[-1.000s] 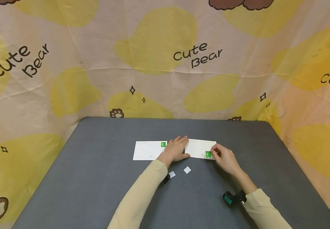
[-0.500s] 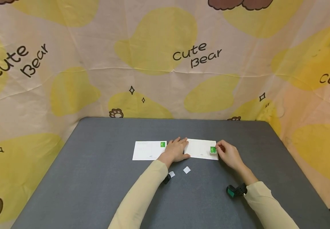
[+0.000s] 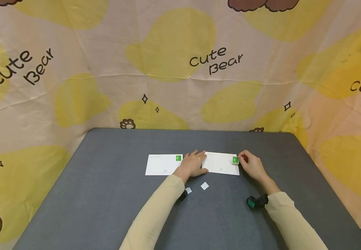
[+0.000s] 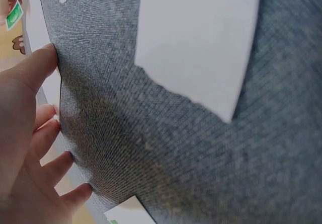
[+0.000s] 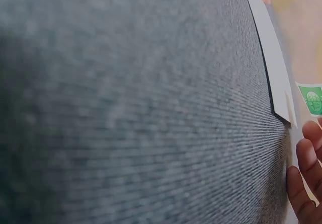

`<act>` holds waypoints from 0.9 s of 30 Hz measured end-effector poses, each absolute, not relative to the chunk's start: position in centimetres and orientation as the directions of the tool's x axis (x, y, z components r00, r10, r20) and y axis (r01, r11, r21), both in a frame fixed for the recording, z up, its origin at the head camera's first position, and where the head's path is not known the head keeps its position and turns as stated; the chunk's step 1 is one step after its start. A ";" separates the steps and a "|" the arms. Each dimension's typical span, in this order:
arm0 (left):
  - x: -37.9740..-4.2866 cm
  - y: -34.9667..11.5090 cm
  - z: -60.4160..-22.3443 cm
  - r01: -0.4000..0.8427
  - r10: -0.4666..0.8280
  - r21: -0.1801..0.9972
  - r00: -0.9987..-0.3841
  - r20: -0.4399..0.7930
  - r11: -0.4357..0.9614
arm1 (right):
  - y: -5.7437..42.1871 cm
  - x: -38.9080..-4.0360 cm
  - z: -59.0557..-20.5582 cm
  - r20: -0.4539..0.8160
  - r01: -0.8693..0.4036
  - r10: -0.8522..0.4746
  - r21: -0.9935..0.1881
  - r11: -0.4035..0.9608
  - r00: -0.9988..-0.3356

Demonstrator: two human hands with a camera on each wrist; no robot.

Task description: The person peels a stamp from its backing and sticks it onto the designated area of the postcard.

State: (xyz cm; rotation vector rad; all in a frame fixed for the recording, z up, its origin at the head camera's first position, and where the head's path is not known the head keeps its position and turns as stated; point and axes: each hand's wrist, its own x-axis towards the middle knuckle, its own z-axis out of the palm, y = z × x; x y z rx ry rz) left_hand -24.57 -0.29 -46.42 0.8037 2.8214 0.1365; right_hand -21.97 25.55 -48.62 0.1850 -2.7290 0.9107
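Observation:
My left hand [image 3: 193, 165] lies with spread fingers, thumb and fingertips on the left edge of a white card [image 3: 219, 162]. At that card's right end, my right hand [image 3: 251, 165] pinches a small green stamp [image 3: 235, 160] by its right side. In the right wrist view the stamp [image 5: 313, 99] stands tilted, close over the card's corner. Left of my left hand lies a second white card [image 3: 161, 165], bearing a green stamp [image 3: 178, 158] at its upper right corner.
Two small white paper pieces lie on the grey table [image 3: 111, 194] nearer me: one paper square [image 3: 204, 186] and another paper scrap [image 3: 188, 190] beside my left wrist. A patterned cloth [image 3: 167, 52] hangs behind the table's far edge.
My right hand has moved the green stamp up and to the right, from the card's lower right part to near its upper right corner. The left hand stays in place.

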 end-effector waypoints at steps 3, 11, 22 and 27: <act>-24.6 -0.3 -46.5 0.507 0.526 0.145 -0.833 -0.173 0.850 | 25.7 -22.2 -48.8 0.272 -0.190 -0.034 -0.575 0.796 -0.962; -24.5 -0.2 -46.4 0.501 0.522 0.151 -0.835 -0.174 0.852 | 25.8 -22.9 -48.8 0.259 -0.166 -0.020 -0.556 0.815 -0.966; -24.5 -0.1 -46.4 0.497 0.519 0.158 -0.838 -0.168 0.853 | 25.6 -23.4 -48.7 0.222 -0.143 -0.024 -0.540 0.830 -0.975; -24.6 -0.1 -46.6 0.499 0.520 0.153 -0.838 -0.167 0.853 | 25.5 -23.6 -48.7 0.223 -0.137 -0.021 -0.519 0.844 -0.975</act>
